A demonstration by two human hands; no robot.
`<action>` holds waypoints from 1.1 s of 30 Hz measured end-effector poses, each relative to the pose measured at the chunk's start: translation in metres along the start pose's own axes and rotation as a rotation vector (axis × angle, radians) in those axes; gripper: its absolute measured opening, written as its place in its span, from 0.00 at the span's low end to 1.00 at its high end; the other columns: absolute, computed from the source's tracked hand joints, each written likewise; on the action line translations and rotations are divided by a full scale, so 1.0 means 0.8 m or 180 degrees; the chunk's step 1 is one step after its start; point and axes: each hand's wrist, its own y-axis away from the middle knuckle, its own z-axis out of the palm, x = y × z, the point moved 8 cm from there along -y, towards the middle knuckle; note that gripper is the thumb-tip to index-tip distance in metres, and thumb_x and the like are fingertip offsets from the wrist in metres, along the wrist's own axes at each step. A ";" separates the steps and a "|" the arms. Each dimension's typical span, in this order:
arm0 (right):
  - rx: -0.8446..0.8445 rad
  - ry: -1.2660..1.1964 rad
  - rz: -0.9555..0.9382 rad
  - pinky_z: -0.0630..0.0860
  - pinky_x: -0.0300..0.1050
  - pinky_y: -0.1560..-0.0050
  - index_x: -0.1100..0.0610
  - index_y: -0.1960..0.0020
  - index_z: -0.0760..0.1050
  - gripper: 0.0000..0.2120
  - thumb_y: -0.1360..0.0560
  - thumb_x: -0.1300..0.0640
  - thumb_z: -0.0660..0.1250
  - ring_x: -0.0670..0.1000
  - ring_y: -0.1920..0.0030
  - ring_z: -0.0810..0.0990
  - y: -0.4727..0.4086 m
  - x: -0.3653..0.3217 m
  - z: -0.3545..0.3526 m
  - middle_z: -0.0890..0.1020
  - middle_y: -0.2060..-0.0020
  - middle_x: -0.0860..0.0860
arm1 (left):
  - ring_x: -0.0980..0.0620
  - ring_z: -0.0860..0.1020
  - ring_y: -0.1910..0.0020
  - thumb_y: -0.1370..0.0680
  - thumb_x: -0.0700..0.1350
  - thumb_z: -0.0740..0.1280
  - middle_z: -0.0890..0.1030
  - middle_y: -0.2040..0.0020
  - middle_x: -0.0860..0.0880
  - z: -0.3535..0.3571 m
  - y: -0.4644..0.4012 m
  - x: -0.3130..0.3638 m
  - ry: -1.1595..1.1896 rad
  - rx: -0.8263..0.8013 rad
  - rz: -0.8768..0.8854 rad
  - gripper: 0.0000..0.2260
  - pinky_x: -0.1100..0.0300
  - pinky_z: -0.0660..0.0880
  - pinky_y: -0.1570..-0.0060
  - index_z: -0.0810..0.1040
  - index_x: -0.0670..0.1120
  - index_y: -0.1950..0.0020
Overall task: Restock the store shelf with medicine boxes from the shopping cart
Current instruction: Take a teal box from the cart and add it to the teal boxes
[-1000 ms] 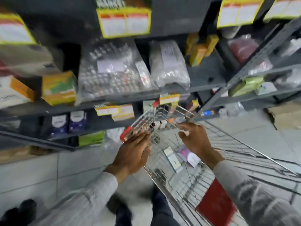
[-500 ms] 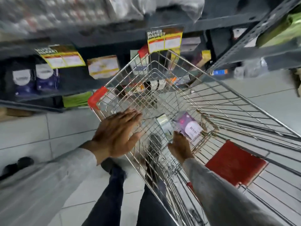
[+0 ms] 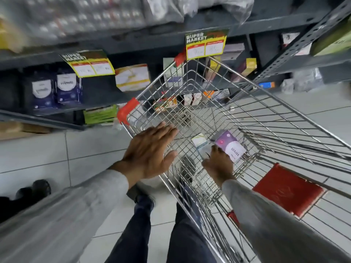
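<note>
A wire shopping cart [image 3: 245, 85] stands against the grey store shelf [image 3: 133, 42]. On its floor lie a purple medicine box [image 3: 232, 144] and, just left of it, a small white and teal box [image 3: 199, 139]. My right hand [image 3: 218, 166] reaches down inside the cart, its fingers curled over the near end of the purple box, which rests on the wire. My left hand [image 3: 150, 152] is flat with fingers spread, over the cart's left rim near the red corner cap [image 3: 127, 111], holding nothing.
The lower shelf holds dark blue boxes [image 3: 55, 88], a white and yellow box [image 3: 133, 76] and green packs [image 3: 100, 114]. Yellow price tags [image 3: 206, 44] hang from the shelf edges. A red seat flap [image 3: 286, 188] lies in the cart's near end. Someone's black shoes [image 3: 32, 189] stand at left.
The view has dropped from the upper shelves to the cart. My right hand went from the cart's far rim down to the purple box. My left hand stays at the left rim.
</note>
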 end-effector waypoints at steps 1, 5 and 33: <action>0.0041 -0.0060 -0.0046 0.85 0.50 0.60 0.59 0.36 0.70 0.23 0.29 0.52 0.67 0.53 0.57 0.83 0.012 -0.007 -0.017 0.83 0.49 0.54 | 0.46 0.61 0.19 0.19 0.61 0.52 0.65 0.19 0.45 0.000 0.002 0.002 0.0031 -0.0044 -0.0021 0.32 0.46 0.61 0.22 0.60 0.47 0.19; 0.0401 -0.0110 -0.0418 0.82 0.40 0.64 0.53 0.37 0.70 0.21 0.28 0.49 0.67 0.47 0.60 0.81 0.073 -0.061 -0.119 0.82 0.49 0.49 | 0.46 0.61 0.19 0.16 0.56 0.56 0.64 0.19 0.45 -0.053 0.016 0.013 0.0381 0.0227 -0.0072 0.26 0.48 0.57 0.21 0.63 0.47 0.20; 0.3512 -0.2036 -0.1374 0.70 0.47 0.57 0.51 0.48 0.69 0.18 0.32 0.49 0.74 0.51 0.56 0.74 0.176 -0.393 -0.818 0.79 0.53 0.49 | 0.47 0.63 0.20 0.20 0.63 0.38 0.68 0.20 0.44 -0.652 0.024 -0.027 -0.0645 0.2464 -0.0433 0.37 0.46 0.56 0.20 0.67 0.44 0.21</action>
